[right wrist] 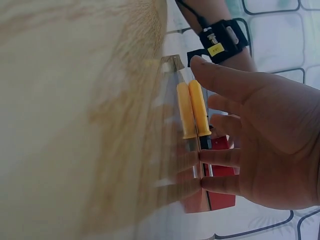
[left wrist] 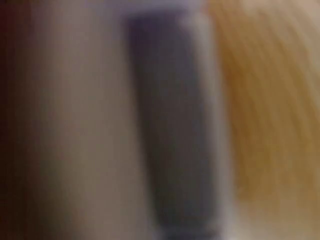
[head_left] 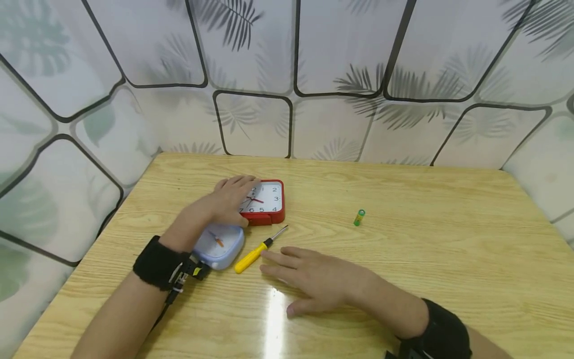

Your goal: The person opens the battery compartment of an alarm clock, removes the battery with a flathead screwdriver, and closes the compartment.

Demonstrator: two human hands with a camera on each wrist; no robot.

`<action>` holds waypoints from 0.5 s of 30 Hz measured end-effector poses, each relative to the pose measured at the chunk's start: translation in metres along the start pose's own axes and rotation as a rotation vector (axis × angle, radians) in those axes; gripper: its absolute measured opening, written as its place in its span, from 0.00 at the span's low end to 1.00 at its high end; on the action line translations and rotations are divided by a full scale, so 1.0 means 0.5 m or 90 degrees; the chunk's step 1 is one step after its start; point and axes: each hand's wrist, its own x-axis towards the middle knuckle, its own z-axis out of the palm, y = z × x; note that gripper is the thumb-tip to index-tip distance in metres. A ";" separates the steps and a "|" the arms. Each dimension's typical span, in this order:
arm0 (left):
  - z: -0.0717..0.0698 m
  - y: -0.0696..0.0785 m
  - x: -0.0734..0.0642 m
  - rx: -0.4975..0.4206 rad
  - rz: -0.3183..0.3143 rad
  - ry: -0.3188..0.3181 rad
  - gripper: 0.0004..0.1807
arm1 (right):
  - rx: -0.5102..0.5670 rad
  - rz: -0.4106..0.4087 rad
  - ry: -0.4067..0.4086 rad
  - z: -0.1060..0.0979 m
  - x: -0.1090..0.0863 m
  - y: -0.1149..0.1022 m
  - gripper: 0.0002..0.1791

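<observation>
My left hand point(head_left: 230, 202) grips the left side of a red square alarm clock point(head_left: 271, 202), fingers across its top and thumb at its lower edge. Under that wrist lies a light-blue alarm clock point(head_left: 227, 252), partly hidden by the hand. A yellow-handled screwdriver point(head_left: 252, 257) rests just right of the blue clock, tip toward the red one. My right hand point(head_left: 314, 276) hovers low over the table with its fingers spread, fingertips close to the screwdriver handle. The right wrist view shows its palm and the yellow handle point(right wrist: 201, 107) beyond the thumb.
A small green battery point(head_left: 359, 218) stands on the wooden table point(head_left: 426, 239), right of the red clock. Patterned wall panels point(head_left: 255, 124) border the table's back and sides. In the left wrist view, a blurred pale surface with a dark strip point(left wrist: 172, 120) fills much of the picture.
</observation>
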 end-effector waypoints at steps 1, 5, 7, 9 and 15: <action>-0.003 0.003 -0.003 0.008 -0.001 -0.007 0.54 | 0.001 0.002 -0.002 0.000 0.000 0.000 0.45; -0.022 0.022 -0.021 0.023 -0.005 -0.033 0.50 | -0.007 0.002 -0.005 -0.001 -0.001 0.001 0.44; -0.033 0.031 -0.031 0.022 -0.001 -0.035 0.47 | -0.011 0.003 -0.006 -0.001 -0.001 0.002 0.44; -0.042 0.041 -0.041 0.020 0.011 -0.023 0.44 | -0.011 0.007 -0.006 -0.002 -0.002 0.002 0.44; -0.056 0.083 -0.061 0.060 0.046 0.006 0.37 | -0.011 0.019 -0.008 -0.004 -0.003 0.001 0.44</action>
